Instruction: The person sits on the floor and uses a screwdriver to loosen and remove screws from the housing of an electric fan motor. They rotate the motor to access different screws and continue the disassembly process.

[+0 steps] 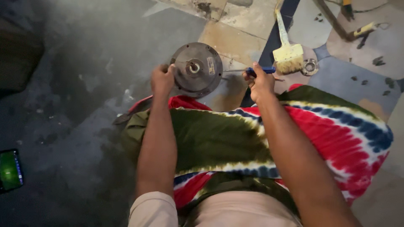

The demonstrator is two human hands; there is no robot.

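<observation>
Phone (10,170) with lit green screen far left of the motor disc, cut by the frame edge; bare dark floor between. Left hand (162,79) fingers curled on the rim of the round grey motor disc (197,69), standing on edge above the tie-dye cloth (235,138). Right hand (261,82) wraps a blue-handled screwdriver (261,70), shaft pointing at the disc's right edge. Paintbrush (288,54) and small ring (310,66) right of the disc; farther tools blurred.

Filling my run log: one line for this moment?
left hand: holds metal disc | right hand: holds blue screwdriver | brush on floor
</observation>
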